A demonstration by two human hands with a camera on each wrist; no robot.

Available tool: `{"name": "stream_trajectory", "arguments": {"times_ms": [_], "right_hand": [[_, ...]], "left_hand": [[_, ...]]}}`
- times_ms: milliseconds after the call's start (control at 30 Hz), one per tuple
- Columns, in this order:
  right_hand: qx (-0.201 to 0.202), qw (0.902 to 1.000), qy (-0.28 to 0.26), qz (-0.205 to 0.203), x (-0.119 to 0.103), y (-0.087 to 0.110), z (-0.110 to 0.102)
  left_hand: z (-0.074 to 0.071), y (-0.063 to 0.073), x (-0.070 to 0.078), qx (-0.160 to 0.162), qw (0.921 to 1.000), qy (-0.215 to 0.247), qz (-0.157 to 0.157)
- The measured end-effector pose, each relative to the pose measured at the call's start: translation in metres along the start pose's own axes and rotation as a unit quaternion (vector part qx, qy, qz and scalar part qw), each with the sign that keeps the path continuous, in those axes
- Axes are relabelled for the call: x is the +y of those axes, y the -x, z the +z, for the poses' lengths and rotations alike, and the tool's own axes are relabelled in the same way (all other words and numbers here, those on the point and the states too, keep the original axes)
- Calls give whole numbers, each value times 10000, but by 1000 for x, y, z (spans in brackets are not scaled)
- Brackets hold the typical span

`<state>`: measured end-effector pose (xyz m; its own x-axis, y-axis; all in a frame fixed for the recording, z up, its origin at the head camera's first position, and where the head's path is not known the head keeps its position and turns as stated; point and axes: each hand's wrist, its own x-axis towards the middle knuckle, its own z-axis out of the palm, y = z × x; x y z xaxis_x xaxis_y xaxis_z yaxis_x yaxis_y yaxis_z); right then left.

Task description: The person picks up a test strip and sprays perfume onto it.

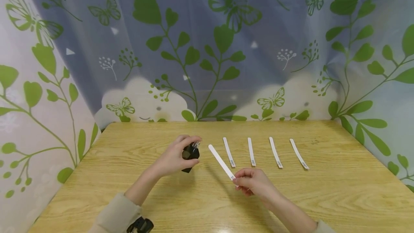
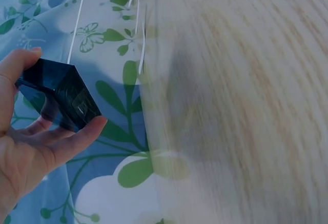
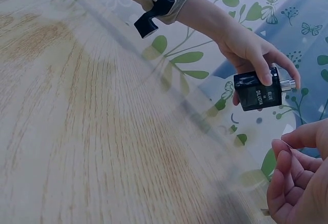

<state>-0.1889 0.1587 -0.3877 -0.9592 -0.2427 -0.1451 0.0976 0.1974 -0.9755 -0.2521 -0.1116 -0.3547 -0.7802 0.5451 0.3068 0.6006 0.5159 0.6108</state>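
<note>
My left hand point(image 1: 171, 159) grips a dark perfume bottle point(image 1: 194, 152) above the table, with a fingertip at its silver spray nozzle point(image 3: 288, 84). The right wrist view shows pale lettering on the bottle's face, and its base point(image 2: 79, 103) faces the left wrist camera. Lower and to the right, my right hand point(image 1: 255, 183) pinches the printed end of a white paper test strip point(image 1: 221, 160) between thumb and fingers. The strip's rounded free end points up and left, a short gap from the bottle. In the right wrist view the strip is nearly edge-on.
Several matching white strips point(image 1: 251, 152) lie spaced in a row on the wooden table point(image 1: 323, 197), beyond the right hand. A leaf-and-butterfly patterned curtain point(image 1: 200, 67) stands along the table's back and sides. A black device point(image 1: 140, 224) is worn at the left sleeve.
</note>
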Motion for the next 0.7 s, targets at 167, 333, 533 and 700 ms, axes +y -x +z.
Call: {"name": "stream_trajectory", "arguments": {"times_ms": [167, 333, 533, 700], "right_hand": [[-39, 10000, 1, 19, 0, 1, 0], [-32, 10000, -76, 15, -1, 2, 0], [-7, 10000, -85, -7, -3, 2, 0], [-20, 10000, -40, -32, -3, 2, 0]], "left_hand": [[-4, 2, 0, -54, 10000, 58, 8], [-7, 3, 3, -16, 10000, -35, 45], [-7, 3, 5, 35, 9999, -121, 116], [-6, 3, 5, 84, 9998, -116, 113]]}}
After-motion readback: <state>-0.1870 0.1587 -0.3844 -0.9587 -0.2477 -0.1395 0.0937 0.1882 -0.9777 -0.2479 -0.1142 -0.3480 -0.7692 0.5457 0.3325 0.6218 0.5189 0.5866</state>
